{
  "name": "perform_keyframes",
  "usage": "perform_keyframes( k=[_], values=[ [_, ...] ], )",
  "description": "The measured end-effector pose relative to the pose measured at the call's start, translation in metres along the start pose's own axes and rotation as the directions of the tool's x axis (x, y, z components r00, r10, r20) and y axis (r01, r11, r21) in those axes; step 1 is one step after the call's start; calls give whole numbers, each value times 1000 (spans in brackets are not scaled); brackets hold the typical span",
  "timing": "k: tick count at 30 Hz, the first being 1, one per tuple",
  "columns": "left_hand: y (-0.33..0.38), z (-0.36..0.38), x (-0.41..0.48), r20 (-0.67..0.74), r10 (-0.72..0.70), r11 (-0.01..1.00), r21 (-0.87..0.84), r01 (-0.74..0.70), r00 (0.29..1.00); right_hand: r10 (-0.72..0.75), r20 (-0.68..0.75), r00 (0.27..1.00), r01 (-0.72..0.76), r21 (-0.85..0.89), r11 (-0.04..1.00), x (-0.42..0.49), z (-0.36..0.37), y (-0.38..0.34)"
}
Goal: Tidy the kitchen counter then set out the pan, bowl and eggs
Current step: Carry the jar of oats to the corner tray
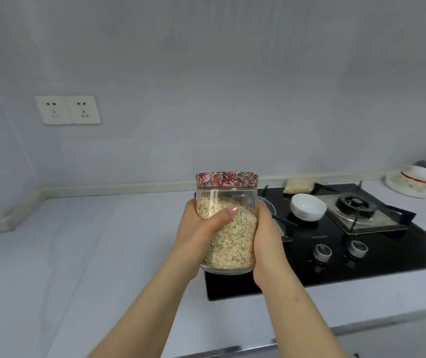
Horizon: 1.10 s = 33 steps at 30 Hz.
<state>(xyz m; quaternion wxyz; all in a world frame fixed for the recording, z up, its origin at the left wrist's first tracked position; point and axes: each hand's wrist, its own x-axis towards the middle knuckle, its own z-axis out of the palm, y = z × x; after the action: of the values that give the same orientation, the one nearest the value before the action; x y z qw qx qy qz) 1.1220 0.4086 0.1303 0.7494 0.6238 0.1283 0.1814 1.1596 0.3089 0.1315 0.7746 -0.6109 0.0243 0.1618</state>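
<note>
jar [235, 241]: oats, lid [226, 180] on, upright, looks lifted over the hob [361, 267] left edge; likely clutter being cleared.
left hand [199, 239]: wrapped round jar's left side, thumb across front.
right hand [268, 244]: clamped on right side; two-handed probably because glass is slick and heavy.
bowl [308, 207]: on hob beside burner, not set out.
pan, eggs: not visible.
counter [77, 241]: left of hob, likely landing spot.

The jar [228, 223] is held between left hand [199, 239] and right hand [267, 244], over the hob's [361, 264] near-left corner. From it, a bowl [308, 206] stands on the hob at two o'clock, with a packet [300, 186] behind it. Stacked dishes [417, 179] sit on the counter [77, 241] at three, and sockets [67, 110] on the wall [232, 99] at ten.
</note>
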Motion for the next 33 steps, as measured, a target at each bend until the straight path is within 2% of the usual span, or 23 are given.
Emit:
perform_keyframes(
  k=[5,7,15,21,26,33],
  values=[
    [-21,125,-24,150,-35,999,-23,39,988,-64,-134,989,65,-3,998,-17,-125,-38],
    [-32,184,-37,247,-58,997,-27,66,967,-84,-218,972,86,2,996,-24,-185,-51],
    [-66,343,-63,460,-107,993,2,120,882,-105,-419,902,146,66,987,-36,-341,-84],
    [-85,429,-54,560,-122,989,4,145,819,-61,-531,845,139,109,984,-15,-418,-103],
    [-107,498,-16,587,-161,979,-5,202,794,-103,-583,806,166,55,985,28,-472,-129],
    [-122,600,62,616,-157,979,-4,202,772,-149,-604,783,189,2,982,113,-540,-180]
  ],
)
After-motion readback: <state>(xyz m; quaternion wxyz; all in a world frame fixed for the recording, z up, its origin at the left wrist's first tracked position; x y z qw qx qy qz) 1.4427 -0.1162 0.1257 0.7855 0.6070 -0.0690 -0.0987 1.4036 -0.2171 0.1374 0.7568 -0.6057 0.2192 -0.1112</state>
